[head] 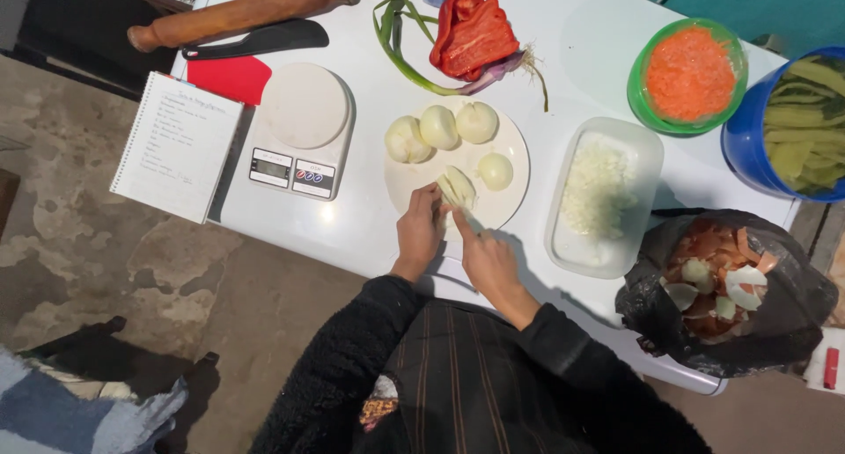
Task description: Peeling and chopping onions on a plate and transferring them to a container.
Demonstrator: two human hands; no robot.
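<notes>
At the white table (563, 58), my left hand (418, 232) closes its fingers on a peeled onion half (457, 187) at the near edge of the white plate (515, 159), while my right hand (487, 259) grips a knife (470, 223) against it. Four more peeled onions (440, 127) sit further back on the plate. A plastic tub of chopped onion (600, 190) stands just to the right, a kitchen scale (301, 130) to the left.

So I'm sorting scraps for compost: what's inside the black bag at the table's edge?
The black bag holds orange-brown onion skins and pale white onion trimmings on top. Whatever lies beneath that top layer is covered, so it cannot be seen.
</notes>
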